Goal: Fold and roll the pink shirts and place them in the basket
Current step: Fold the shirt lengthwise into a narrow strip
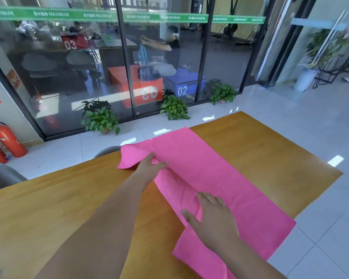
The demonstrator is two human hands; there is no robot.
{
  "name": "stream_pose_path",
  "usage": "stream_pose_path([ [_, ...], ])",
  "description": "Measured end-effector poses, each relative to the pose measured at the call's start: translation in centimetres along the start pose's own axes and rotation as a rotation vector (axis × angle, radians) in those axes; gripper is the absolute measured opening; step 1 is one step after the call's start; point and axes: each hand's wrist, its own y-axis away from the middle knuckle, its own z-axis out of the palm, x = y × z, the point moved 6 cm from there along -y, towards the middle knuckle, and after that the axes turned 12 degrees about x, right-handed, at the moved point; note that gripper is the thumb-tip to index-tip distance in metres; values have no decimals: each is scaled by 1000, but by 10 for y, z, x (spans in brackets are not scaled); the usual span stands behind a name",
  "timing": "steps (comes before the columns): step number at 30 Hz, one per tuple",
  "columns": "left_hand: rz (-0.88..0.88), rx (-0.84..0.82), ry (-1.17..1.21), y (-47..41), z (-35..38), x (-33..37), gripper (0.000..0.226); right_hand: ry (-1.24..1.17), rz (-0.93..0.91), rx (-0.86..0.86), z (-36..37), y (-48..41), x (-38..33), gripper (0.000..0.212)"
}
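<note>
A pink shirt (216, 174) lies spread along the wooden table (69, 208), running from the far edge toward me. My left hand (149, 168) pinches the shirt's left edge near a sleeve that sticks out to the left. My right hand (212, 220) lies flat on the nearer part of the shirt, fingers straight, pressing on a fold. No basket is in view.
The table's right corner (338, 174) and far edge border a tiled floor. Grey chair backs (2, 176) stand at the left and behind the table. Potted plants (101, 117), a glass wall and red fire extinguishers (6, 139) lie beyond.
</note>
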Motion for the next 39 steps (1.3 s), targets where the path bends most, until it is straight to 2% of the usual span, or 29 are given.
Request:
stream_pose_path([
  [7,58,-51,-94,-18,78,46,92,-47,38,-13,-16,-29,69,95],
  [16,-9,-30,-122,-49,188,72,89,-158,42,-106,-18,-83,174,95],
  [23,-65,4,-183,-73,248,88,91,-281,26,-169,-10,-129,239,80],
  [24,-69,-12,-181,-74,249,88,91,-305,37,-177,-7,-130,240,77],
  [25,-90,4,-167,-92,289,92,92,-353,56,-227,5,-152,283,74],
  [27,-94,18,-148,-89,296,95,95,-444,111,-242,19,-160,296,64],
  [29,-108,6,-159,-91,313,83,97,-555,224,-271,37,-166,318,56],
  [32,-142,14,-336,-70,334,35,92,-587,360,-327,74,-171,361,52],
  [36,-52,0,-649,0,338,-48,75,-524,337,-356,102,-150,382,50],
  [39,36,-6,-722,54,329,-82,66,-516,342,-281,98,-128,382,49],
])
